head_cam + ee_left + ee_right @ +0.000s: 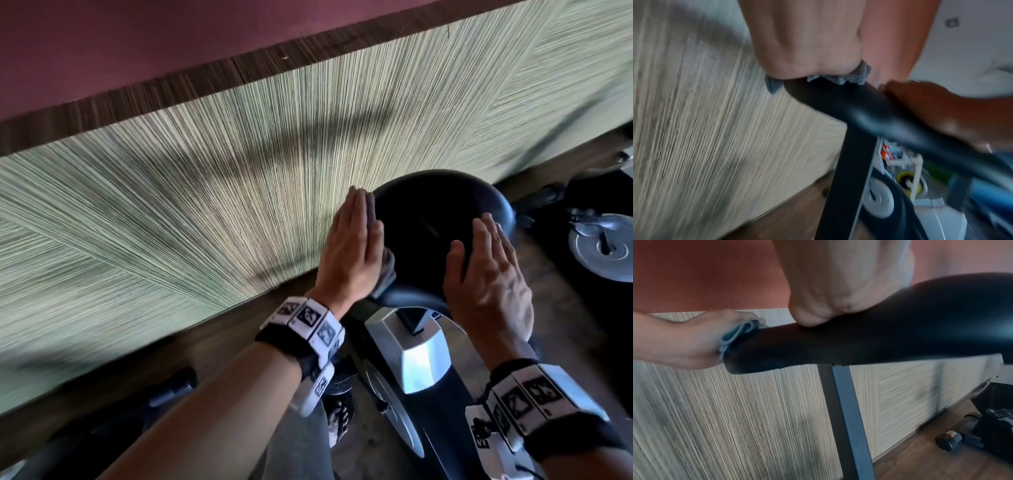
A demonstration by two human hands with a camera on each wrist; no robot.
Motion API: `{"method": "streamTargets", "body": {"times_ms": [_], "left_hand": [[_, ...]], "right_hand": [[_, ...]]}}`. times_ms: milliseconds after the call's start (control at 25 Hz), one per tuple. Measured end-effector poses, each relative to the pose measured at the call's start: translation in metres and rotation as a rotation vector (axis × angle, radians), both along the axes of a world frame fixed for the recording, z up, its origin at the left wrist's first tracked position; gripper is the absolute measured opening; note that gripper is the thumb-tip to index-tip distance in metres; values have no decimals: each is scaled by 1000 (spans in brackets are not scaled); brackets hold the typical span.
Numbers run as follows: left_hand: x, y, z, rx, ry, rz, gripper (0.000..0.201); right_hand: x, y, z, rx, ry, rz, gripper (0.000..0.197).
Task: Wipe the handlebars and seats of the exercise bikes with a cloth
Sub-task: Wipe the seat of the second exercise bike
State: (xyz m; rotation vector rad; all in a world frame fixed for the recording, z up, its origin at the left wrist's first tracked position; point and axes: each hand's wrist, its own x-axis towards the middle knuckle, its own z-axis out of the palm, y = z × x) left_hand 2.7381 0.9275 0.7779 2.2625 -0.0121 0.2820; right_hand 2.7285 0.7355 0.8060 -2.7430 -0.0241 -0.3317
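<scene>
A black bike seat (431, 219) sits in the middle of the head view, on a dark post (846, 410). My left hand (352, 240) lies flat against the seat's left side, fingers straight, pressing a folded grey cloth (387, 274) onto it. The cloth (851, 76) shows under the palm in the left wrist view, and its folded edge (737, 334) shows in the right wrist view. My right hand (486, 274) rests flat on the seat's right side with straight fingers and holds nothing. Its palm (838, 293) bears on the seat (879, 337).
A striped green-beige wall panel (171, 205) stands close behind the seat, with a dark wood band and red wall above. The silver and black bike frame (411, 359) is below the seat. Another bike's flywheel (603, 246) and pedal lie at the right on a wood floor (931, 459).
</scene>
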Motion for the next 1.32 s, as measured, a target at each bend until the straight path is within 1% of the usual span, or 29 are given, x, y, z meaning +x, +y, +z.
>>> {"method": "streamTargets", "body": {"times_ms": [40,80,120,200,280,320,360,400,480,520,560,600,640,680,720,760,840,880,920,960,1000,1040,1120,1200,1240,1280,1320], "left_hand": [[11,2,1,-97,34,45,42],[13,1,3,-144,42,101,37],[8,-4,3,-143,40,161,40],[-17,-18,-3,-63,-3,203,56],[-47,-28,-12,33,-47,132,64],[-50,-27,-16,47,-58,107,66],[-41,-22,-16,23,-43,103,66],[-27,-17,-11,-31,-2,134,65],[1,-9,1,-170,127,240,67],[5,-10,6,-194,151,277,68],[0,-13,9,-158,123,287,68],[-10,-17,6,-64,65,255,66],[-25,-21,3,54,17,180,65],[-35,-22,-3,141,12,108,65],[-34,-18,-5,173,19,64,66],[-22,-14,-1,156,65,55,65],[17,-7,13,9,252,133,53],[32,-6,18,-19,297,158,48],[37,-6,20,24,288,157,50],[31,-7,19,116,242,140,59],[18,-9,20,218,158,106,67],[1,-14,18,328,51,51,70],[-35,-32,11,533,-86,-89,68],[-50,-59,6,627,-171,-183,73],[-48,-74,5,634,-200,-218,75],[-44,-85,5,636,-216,-251,77],[-43,-98,4,637,-212,-295,78]], "right_hand": [[0,-1,0,2,-1,0,55],[0,-1,-1,4,1,2,53],[0,-2,-1,4,4,6,52],[0,-2,0,0,2,13,55],[0,-2,0,2,0,18,59],[-1,-1,0,6,2,16,60],[-1,-1,0,8,1,9,60],[-1,-1,0,8,2,2,60],[0,-1,0,6,-6,0,61],[1,-1,0,4,-4,4,61],[1,-2,0,5,2,7,61],[1,-2,-1,8,7,7,61],[0,-2,-1,12,14,4,62],[0,-2,0,13,21,2,62],[-1,-2,0,16,28,1,63],[0,-2,1,18,30,2,63],[-1,-1,2,9,35,4,63],[0,-1,3,3,40,3,63],[0,-1,4,1,45,9,63],[0,0,4,7,46,19,62],[0,0,5,21,50,28,61],[1,-1,6,46,55,32,60],[3,-3,10,159,59,16,60],[7,-11,15,321,74,-50,57],[10,-17,16,430,96,-59,57],[12,-22,17,590,110,-53,60],[10,-32,16,802,108,-69,64]]}}
